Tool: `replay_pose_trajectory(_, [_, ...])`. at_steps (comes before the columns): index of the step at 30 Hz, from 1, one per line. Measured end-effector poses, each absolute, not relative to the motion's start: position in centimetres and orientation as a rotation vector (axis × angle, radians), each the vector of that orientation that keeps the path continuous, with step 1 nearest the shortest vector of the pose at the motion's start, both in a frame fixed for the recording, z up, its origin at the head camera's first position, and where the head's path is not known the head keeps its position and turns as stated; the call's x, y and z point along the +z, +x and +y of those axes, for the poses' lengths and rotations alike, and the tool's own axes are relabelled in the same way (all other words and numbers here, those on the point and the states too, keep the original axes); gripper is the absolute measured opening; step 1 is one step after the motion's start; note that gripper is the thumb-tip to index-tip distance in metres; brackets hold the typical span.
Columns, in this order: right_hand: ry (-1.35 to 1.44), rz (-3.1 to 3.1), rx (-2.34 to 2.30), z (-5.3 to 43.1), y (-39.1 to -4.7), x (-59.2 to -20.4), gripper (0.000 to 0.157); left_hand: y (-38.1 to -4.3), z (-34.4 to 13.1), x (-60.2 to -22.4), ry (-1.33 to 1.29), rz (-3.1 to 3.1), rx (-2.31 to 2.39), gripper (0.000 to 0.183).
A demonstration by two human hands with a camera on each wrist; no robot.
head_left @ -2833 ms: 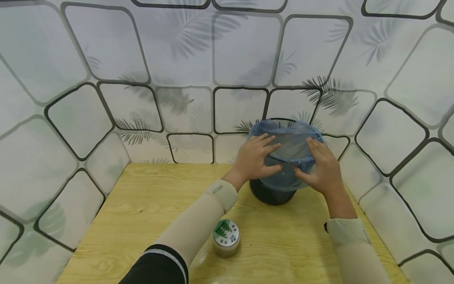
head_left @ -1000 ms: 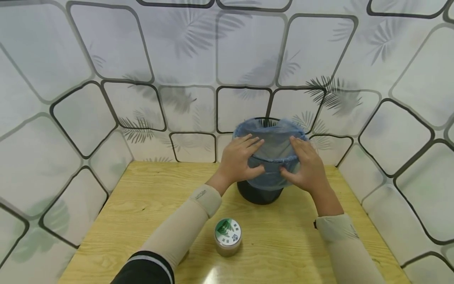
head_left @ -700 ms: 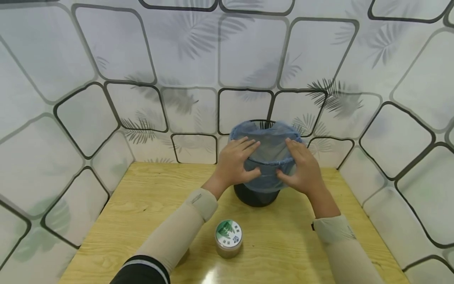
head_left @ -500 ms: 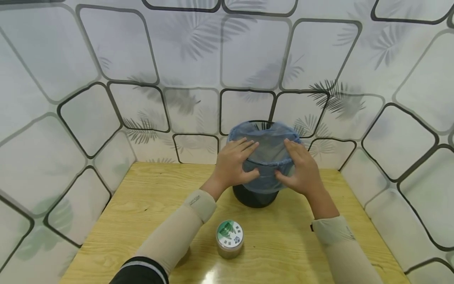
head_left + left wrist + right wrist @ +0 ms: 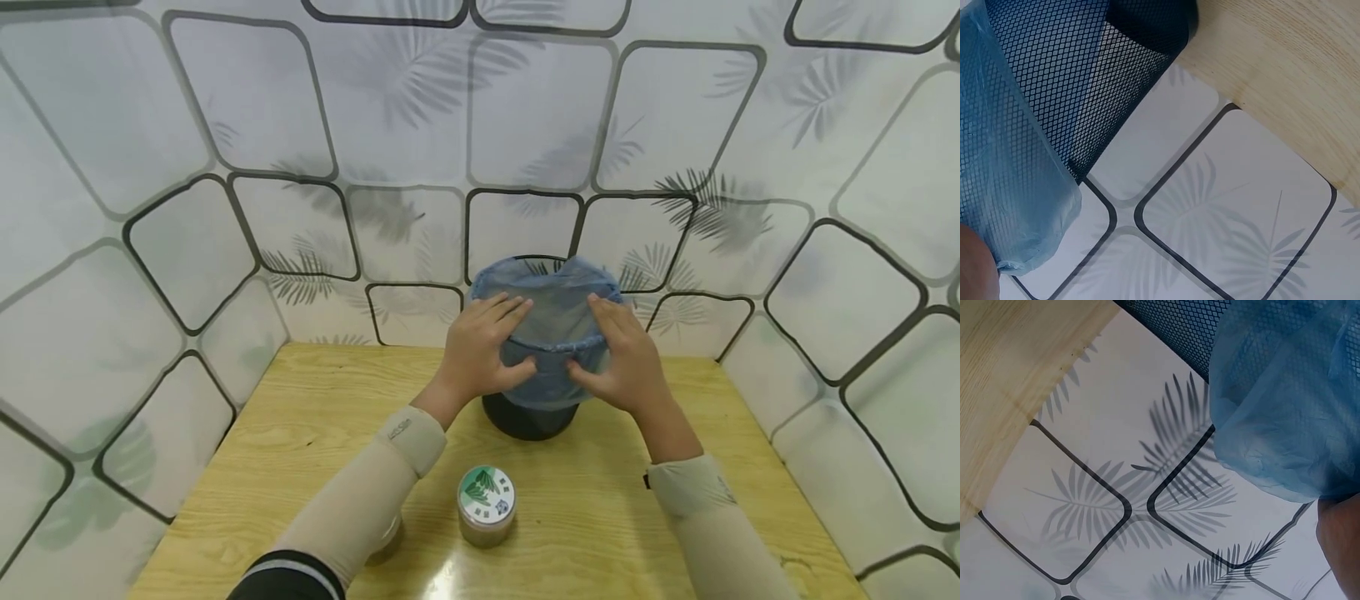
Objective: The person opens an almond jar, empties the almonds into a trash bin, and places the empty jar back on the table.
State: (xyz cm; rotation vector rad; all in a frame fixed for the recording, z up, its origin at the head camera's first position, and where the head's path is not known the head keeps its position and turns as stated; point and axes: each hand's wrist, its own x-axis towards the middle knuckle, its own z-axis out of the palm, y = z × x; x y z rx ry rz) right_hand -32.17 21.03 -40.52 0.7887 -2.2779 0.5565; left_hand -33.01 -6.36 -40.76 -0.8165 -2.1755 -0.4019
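Observation:
A black mesh wastebasket (image 5: pixel 528 419) stands on the table, its top covered by a blue plastic bag (image 5: pixel 558 375) folded over the rim. My left hand (image 5: pixel 480 346) holds the left side of the rim, fingers over the edge and thumb on the front of the bag. On the opposite side my right hand (image 5: pixel 624 357) holds the rim likewise. Only a small part of each hand shows in the wrist views, beside the bag in the left wrist view (image 5: pixel 1022 206) and in the right wrist view (image 5: pixel 1272 437). The mesh shows through the bag.
A lidded jar (image 5: pixel 486 507) with a green and white label stands on the wooden table (image 5: pixel 322 417) before the basket. Another rounded object (image 5: pixel 388 537) is partly hidden by the left sleeve. Patterned wall covering (image 5: pixel 405 233) encloses the table's back and sides.
Both hands and the wastebasket with its bag have moved left across the table. The hold on the rim looks unchanged. More of the object by the left sleeve shows.

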Motion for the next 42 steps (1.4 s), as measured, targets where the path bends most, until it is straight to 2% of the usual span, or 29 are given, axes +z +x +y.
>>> replay_pose_trajectory(3, [0.795,-2.271,0.564,20.7,-32.1,-40.6,0.099,-32.9,-6.6,-40.9,-0.807,-2.175,-0.403,0.079])
replay_pose_trajectory(8, [0.806,-2.254,0.561,20.0,-32.1,-40.8,0.110,-32.5,-7.1,-41.0,-0.793,-2.176,-0.419,0.080])
replay_pose_trajectory(15, [0.826,-2.245,0.573,19.1,-32.2,-40.7,0.098,-32.4,-7.9,-41.1,-0.759,-2.171,-0.425,0.081])
replay_pose_trajectory(28, [0.836,-2.254,0.590,18.2,-32.1,-40.6,0.101,-32.3,-8.6,-41.3,-0.736,-2.102,-0.453,0.080])
replay_pose_trajectory(42, [0.828,-2.230,0.591,17.3,-32.3,-40.7,0.099,-32.8,-9.0,-41.6,-0.713,-2.034,-0.460,0.090])
